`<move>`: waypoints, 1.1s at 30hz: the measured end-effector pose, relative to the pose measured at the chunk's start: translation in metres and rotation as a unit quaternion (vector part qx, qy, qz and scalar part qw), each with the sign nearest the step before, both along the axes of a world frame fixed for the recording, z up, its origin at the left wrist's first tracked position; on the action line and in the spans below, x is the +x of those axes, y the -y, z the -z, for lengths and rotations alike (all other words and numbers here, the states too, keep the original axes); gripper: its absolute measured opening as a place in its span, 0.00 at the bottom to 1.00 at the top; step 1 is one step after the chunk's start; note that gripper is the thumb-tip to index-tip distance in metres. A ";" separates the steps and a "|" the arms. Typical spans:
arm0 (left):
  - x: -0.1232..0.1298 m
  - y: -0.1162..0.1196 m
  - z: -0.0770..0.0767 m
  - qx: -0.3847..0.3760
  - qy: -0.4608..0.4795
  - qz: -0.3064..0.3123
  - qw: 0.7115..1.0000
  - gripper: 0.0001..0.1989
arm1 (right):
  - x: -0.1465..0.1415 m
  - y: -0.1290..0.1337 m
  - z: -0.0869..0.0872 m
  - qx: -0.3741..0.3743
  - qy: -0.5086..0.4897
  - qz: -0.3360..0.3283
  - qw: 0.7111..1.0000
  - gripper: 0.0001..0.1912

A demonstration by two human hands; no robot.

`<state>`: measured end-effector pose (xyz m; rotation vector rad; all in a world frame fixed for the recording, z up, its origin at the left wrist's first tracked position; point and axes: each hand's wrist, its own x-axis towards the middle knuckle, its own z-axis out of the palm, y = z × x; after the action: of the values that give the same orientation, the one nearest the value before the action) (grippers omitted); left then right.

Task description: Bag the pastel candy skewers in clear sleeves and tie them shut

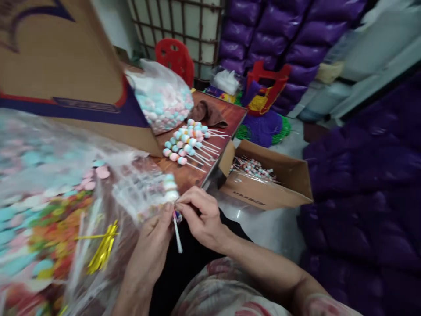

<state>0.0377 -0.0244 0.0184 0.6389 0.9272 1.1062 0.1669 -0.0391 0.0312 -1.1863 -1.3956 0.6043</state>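
A marshmallow skewer (pixel 170 186) with pale blue, white and pink pieces points away from me, its white stick (pixel 178 235) hanging down between my hands. My left hand (pixel 153 241) is closed around it, thumb on the near end of the candy. At the point where stick and candy meet, my right hand (pixel 204 219) pinches thumb and forefinger; what lies between those fingertips is too small to make out. Just left of the skewer is a blurred pile of clear plastic sleeves (pixel 133 193). Yellow twist ties (pixel 103 248) lie in a bundle beside my left forearm.
Finished-looking skewers (pixel 187 140) lie in rows on the wooden table (pixel 194 175). Loose marshmallows and gummy candy (pixel 59 219) spread at left, by a large carton (pixel 66 66) and a marshmallow bag (pixel 164 101). An open carton (pixel 263 188) holding skewers stands right; purple sacks (pixel 358 210) are stacked beyond.
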 end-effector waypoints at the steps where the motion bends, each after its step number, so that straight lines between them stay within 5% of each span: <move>1: 0.007 -0.002 0.001 -0.005 -0.007 0.016 1.000 0.08 | 0.004 0.002 0.001 -0.020 -0.041 -0.005 0.999 0.09; 7: 0.052 -0.005 0.005 0.035 -0.113 -0.058 0.991 0.13 | 0.023 0.024 0.019 -0.182 -0.183 -0.032 0.966 0.12; 11: 0.062 -0.006 0.013 0.165 -0.273 0.050 0.946 0.08 | 0.043 0.038 0.038 -0.211 -0.259 0.005 0.943 0.10; 14: 0.049 -0.016 0.016 0.276 -0.438 0.044 0.855 0.10 | 0.083 0.027 0.051 -0.186 -0.375 0.072 0.905 0.08; 18: 0.017 -0.026 0.015 0.285 -0.686 -0.032 0.669 0.19 | 0.136 -0.001 0.058 -0.167 -0.458 0.148 0.861 0.17; 21: -0.004 -0.031 0.018 0.239 -0.753 0.007 0.613 0.22 | 0.131 -0.013 0.054 -0.160 -0.354 0.164 0.907 0.14; 24: -0.021 -0.035 0.026 0.208 -0.749 0.025 0.629 0.22 | 0.085 -0.018 0.049 -0.159 -0.147 0.091 0.972 0.09; 26: -0.032 -0.038 0.032 0.200 -0.742 0.012 0.640 0.21 | 0.048 -0.020 0.049 -0.135 0.020 0.025 0.990 0.07; 29: -0.046 -0.040 0.037 0.200 -0.738 -0.020 0.644 0.19 | 0.004 -0.025 0.049 -0.108 0.277 -0.001 0.955 0.04; 33: -0.059 -0.039 0.040 0.207 -0.722 -0.072 0.656 0.18 | -0.029 -0.036 0.049 -0.109 0.435 0.007 0.894 0.10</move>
<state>-0.0213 0.0149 -0.0217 2.0010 2.1105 0.7716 0.1377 -0.0027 -0.0181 -1.7628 -2.0923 0.1986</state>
